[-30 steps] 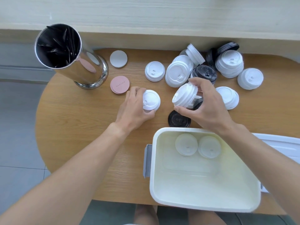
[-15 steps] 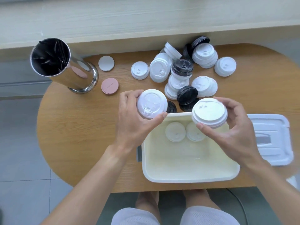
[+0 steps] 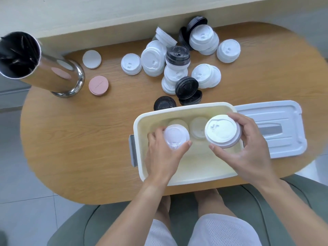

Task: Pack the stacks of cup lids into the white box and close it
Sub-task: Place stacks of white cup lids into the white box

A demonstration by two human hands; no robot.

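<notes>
The white box (image 3: 138,121) stands open at the table's near edge. My left hand (image 3: 163,153) grips a small stack of white lids (image 3: 175,136) inside the box, near its left wall. A larger white lid stack (image 3: 221,131) is held over the box's right half by my right hand (image 3: 248,150). Two white stacks (image 3: 197,126) lie on the box floor at the back, partly hidden. The box's grey-white cover (image 3: 276,128) lies flat to the right of it. Several white and black lid stacks (image 3: 177,64) are scattered on the table behind the box.
A steel cylinder holding black straws (image 3: 35,64) stands at the far left. A white disc (image 3: 92,59) and a pink disc stack (image 3: 98,85) lie beside it. A black lid (image 3: 164,103) touches the box's far rim. A wooden ledge runs behind the table.
Both hands lifted a lid stack off the table and brought it toward me, down over and into the box. The camera view tilted downward.
</notes>
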